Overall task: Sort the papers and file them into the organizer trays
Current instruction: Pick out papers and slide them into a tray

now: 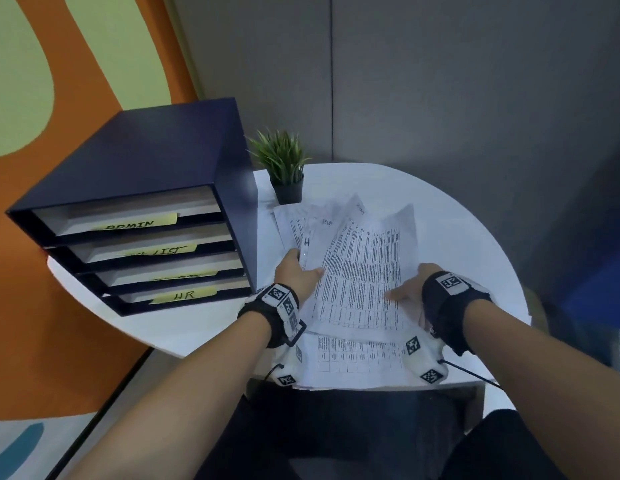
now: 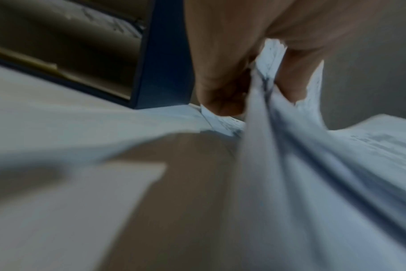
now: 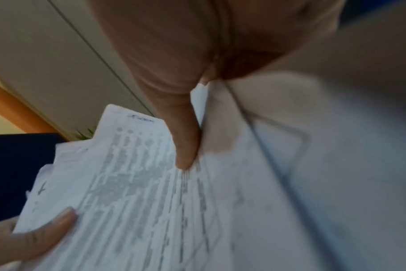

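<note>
A loose stack of printed papers (image 1: 364,271) with tables of text is fanned above a round white table (image 1: 475,244). My left hand (image 1: 300,271) grips the stack's left edge, thumb on top; the left wrist view shows its fingers pinching several sheets (image 2: 262,88). My right hand (image 1: 410,294) holds the right edge with its thumb (image 3: 186,143) pressed on the top sheet (image 3: 132,183). More sheets (image 1: 353,362) lie flat on the table near me. A dark blue organizer (image 1: 146,209) with several trays stands at the left, its yellow labels reading ADMIN (image 1: 135,223) and HR (image 1: 184,295).
A small potted plant (image 1: 284,168) stands behind the papers, just right of the organizer. Grey wall panels rise behind the table, and an orange and green wall lies to the left. The table's near edge sits over my lap.
</note>
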The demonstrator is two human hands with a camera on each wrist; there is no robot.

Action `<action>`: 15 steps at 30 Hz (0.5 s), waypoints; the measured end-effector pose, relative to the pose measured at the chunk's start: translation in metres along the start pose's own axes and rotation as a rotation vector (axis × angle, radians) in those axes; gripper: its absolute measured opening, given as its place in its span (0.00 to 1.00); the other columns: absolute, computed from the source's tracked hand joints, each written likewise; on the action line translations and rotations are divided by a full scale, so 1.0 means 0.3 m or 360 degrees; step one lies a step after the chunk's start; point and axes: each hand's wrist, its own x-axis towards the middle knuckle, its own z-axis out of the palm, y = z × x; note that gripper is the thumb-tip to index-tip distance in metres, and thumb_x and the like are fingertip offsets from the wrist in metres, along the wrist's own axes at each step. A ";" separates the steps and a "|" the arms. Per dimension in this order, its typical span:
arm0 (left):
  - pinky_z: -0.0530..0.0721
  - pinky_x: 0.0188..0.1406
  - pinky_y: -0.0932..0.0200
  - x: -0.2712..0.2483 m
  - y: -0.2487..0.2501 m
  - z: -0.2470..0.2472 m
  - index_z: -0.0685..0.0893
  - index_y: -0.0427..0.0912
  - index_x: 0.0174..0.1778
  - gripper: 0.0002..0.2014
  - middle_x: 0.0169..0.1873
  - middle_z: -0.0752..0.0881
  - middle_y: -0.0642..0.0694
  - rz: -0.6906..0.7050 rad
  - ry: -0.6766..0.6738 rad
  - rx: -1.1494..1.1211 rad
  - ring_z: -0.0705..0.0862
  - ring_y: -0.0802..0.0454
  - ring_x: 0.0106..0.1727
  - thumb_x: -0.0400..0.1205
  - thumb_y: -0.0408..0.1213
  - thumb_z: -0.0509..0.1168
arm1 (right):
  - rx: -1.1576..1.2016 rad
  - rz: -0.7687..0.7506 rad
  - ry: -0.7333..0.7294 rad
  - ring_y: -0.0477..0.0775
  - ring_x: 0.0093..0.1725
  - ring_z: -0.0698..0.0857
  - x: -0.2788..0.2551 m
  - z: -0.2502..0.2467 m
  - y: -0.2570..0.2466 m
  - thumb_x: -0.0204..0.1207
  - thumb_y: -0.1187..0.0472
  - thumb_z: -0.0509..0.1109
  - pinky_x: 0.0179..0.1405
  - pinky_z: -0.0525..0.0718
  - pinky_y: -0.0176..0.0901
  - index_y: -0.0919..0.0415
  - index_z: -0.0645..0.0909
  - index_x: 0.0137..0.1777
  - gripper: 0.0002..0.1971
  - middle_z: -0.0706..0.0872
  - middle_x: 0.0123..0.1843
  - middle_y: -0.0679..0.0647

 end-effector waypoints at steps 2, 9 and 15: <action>0.86 0.59 0.48 0.014 0.011 -0.028 0.81 0.44 0.60 0.14 0.54 0.89 0.47 -0.0034 0.0004 -0.0210 0.87 0.48 0.53 0.79 0.36 0.72 | 0.0180 -0.0057 -0.0020 0.64 0.61 0.83 0.006 -0.022 -0.011 0.60 0.46 0.84 0.59 0.82 0.53 0.63 0.73 0.70 0.41 0.83 0.65 0.60; 0.79 0.65 0.51 0.112 0.097 -0.092 0.78 0.41 0.69 0.22 0.63 0.85 0.49 -0.0164 0.0226 -0.0523 0.83 0.46 0.63 0.80 0.44 0.69 | 0.0747 -0.0496 0.0309 0.59 0.52 0.86 0.021 -0.132 -0.138 0.62 0.55 0.85 0.56 0.83 0.48 0.59 0.80 0.62 0.29 0.87 0.58 0.56; 0.72 0.76 0.49 0.139 0.056 -0.088 0.57 0.39 0.84 0.40 0.80 0.67 0.41 -0.0400 0.0019 0.0048 0.70 0.40 0.78 0.79 0.45 0.69 | -0.0008 -0.0196 0.0032 0.61 0.60 0.83 0.063 -0.023 -0.137 0.75 0.57 0.71 0.59 0.81 0.48 0.65 0.78 0.64 0.20 0.81 0.66 0.63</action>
